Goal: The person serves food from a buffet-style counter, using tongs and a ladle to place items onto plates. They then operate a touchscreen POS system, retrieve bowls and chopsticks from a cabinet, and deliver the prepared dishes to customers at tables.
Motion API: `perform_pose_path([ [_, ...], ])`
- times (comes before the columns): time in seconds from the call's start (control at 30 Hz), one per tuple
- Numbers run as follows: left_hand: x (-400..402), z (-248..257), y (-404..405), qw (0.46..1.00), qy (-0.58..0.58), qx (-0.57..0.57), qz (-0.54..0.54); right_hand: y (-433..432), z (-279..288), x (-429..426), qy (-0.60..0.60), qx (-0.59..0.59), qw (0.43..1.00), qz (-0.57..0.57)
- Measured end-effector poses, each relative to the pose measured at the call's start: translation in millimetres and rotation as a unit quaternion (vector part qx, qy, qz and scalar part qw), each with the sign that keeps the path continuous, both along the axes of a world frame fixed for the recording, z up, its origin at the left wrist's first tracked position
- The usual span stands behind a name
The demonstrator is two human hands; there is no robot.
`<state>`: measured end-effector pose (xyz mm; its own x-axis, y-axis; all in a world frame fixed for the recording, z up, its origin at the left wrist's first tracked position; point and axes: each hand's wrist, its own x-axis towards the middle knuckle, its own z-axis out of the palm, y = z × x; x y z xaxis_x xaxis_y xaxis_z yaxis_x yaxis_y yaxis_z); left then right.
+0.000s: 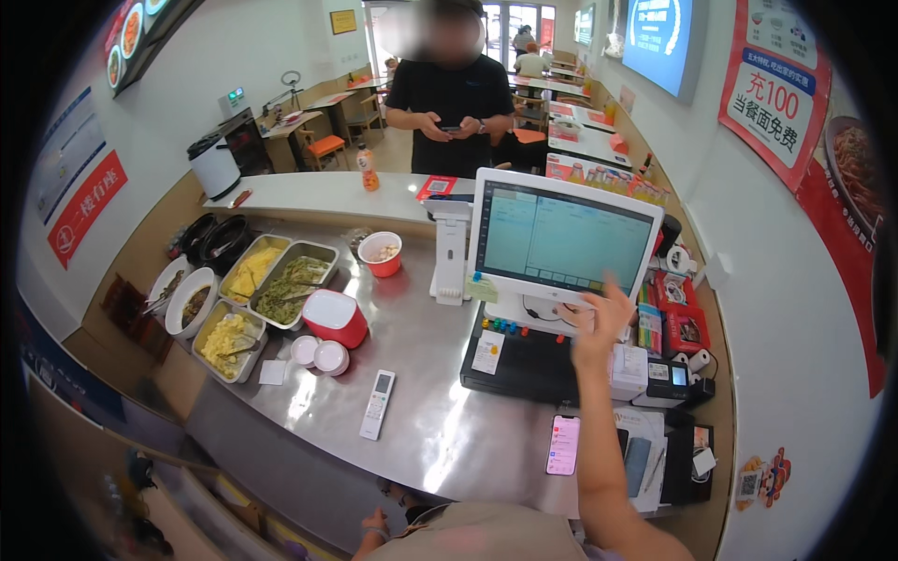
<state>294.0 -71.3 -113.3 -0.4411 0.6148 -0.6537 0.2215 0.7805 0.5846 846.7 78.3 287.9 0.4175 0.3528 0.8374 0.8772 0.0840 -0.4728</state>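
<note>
My right hand [603, 312] is raised at the lower right corner of the touchscreen [561, 235] of a white point-of-sale terminal, fingers apart and somewhat blurred; whether a fingertip touches the glass cannot be told. My left hand [375, 522] hangs low beside my apron, below the counter's near edge, partly seen, and what its fingers do is unclear. Under the screen lies a black cash drawer [519, 365] with small coloured magnets and a paper slip. A lit smartphone [563, 445] rests on the steel counter [421, 393], left of my right forearm. A white remote control [377, 404] lies farther left.
Metal trays of food [291, 284], white bowls [191, 301], a red-and-white container [335, 319] and small dishes [330, 356] stand at left. A receipt printer [628, 372] is at right. Across the raised ledge [316, 196], bearing an orange drink bottle [367, 168], a person [452, 105] holds a phone.
</note>
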Motion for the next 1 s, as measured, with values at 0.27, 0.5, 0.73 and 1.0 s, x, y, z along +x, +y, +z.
perform_pose_path([
  [0.27, -17.8, -44.5, -6.1, 0.999, 0.048, -0.006, 0.02, 124.9, 27.2, -22.1, -0.113, -0.103, 0.986, 0.059],
  [0.5, -17.6, -44.6, -15.1, 0.982, 0.129, -0.14, 0.014, 143.1, 19.7, -10.7, -0.107, -0.112, 0.987, 0.051],
  [0.73, -5.1, -5.0, 5.4, 0.997, 0.029, 0.013, -0.07, 110.3, 27.9, -1.9, -0.098, -0.039, 0.993, 0.055],
  [1.0, 11.7, 20.0, 29.6, 0.998, -0.048, 0.009, -0.047, 63.4, -10.1, 36.9, -0.014, -0.036, 0.999, -0.02],
])
